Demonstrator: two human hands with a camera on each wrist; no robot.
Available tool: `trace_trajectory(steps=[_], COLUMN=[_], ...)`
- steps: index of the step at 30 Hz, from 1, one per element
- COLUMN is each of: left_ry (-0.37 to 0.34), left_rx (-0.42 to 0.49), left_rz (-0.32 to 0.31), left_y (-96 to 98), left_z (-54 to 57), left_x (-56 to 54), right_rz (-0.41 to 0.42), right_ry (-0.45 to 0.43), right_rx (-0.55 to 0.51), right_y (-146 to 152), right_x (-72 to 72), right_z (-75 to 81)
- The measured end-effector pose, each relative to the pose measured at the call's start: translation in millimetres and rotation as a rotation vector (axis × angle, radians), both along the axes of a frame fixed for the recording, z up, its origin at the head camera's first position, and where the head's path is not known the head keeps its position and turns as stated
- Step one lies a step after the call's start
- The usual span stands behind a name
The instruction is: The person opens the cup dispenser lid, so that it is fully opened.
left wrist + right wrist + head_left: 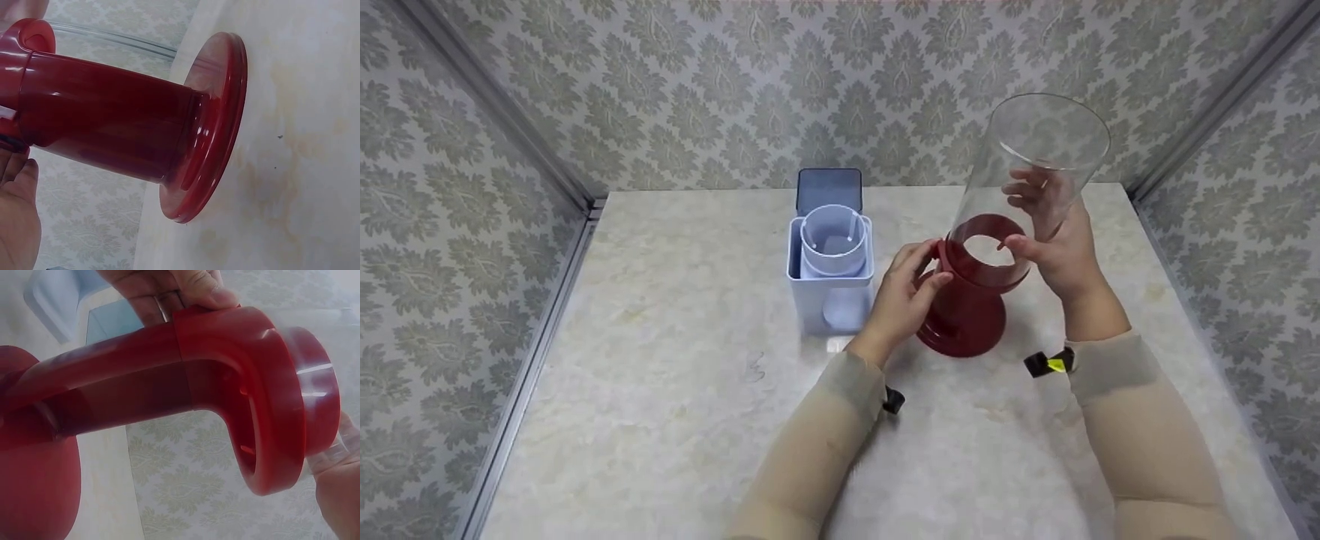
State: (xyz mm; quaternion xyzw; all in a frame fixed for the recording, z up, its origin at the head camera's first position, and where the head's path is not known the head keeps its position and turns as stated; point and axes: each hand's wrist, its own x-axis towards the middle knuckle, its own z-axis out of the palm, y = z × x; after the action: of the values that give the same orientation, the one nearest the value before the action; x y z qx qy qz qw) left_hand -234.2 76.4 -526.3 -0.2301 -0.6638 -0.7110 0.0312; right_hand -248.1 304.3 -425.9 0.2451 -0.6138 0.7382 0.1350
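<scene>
A glossy red stand (964,326) with a round base stands on the table, right of the middle, its top forming a wide ring (284,433). The lower end of a tall clear cylinder (986,176) sits at that ring, tilted with its open mouth up and to the right. My left hand (911,289) grips the left side of the ring between thumb and fingers. My right hand (1061,240) holds the cylinder from the right, thumb in front and fingers behind, seen through the clear wall. In the left wrist view the stand's column (107,118) hides part of the cylinder.
Left of the stand is a pale blue square container (814,307), with a clear round cup (832,261) at its top and a dark translucent panel (829,191) behind. The marbled table (660,360) meets patterned walls (810,90) at the back and sides.
</scene>
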Motion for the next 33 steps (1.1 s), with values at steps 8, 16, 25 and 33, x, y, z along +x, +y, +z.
trace_trajectory(steps=[8, 16, 25, 33], left_ry=[0.008, 0.052, 0.04, 0.025], left_rx=[-0.074, -0.111, -0.1, -0.065], left_rz=[0.004, 0.001, 0.007, 0.011], left_y=[-3.3, -5.2, -3.7, -4.2], left_z=[2.7, 1.1, 4.3, 4.3], left_x=[-4.7, -8.6, -9.4, -5.2], right_rz=[0.083, 0.164, 0.29, 0.158], right_ry=[0.006, 0.018, 0.036, 0.032], right_rx=[-0.011, 0.004, -0.068, -0.02], right_y=[5.5, 11.4, 15.2, 8.9], right_x=[-6.0, -13.3, -22.8, -11.3], right_z=[1.9, 0.9, 1.8, 1.1])
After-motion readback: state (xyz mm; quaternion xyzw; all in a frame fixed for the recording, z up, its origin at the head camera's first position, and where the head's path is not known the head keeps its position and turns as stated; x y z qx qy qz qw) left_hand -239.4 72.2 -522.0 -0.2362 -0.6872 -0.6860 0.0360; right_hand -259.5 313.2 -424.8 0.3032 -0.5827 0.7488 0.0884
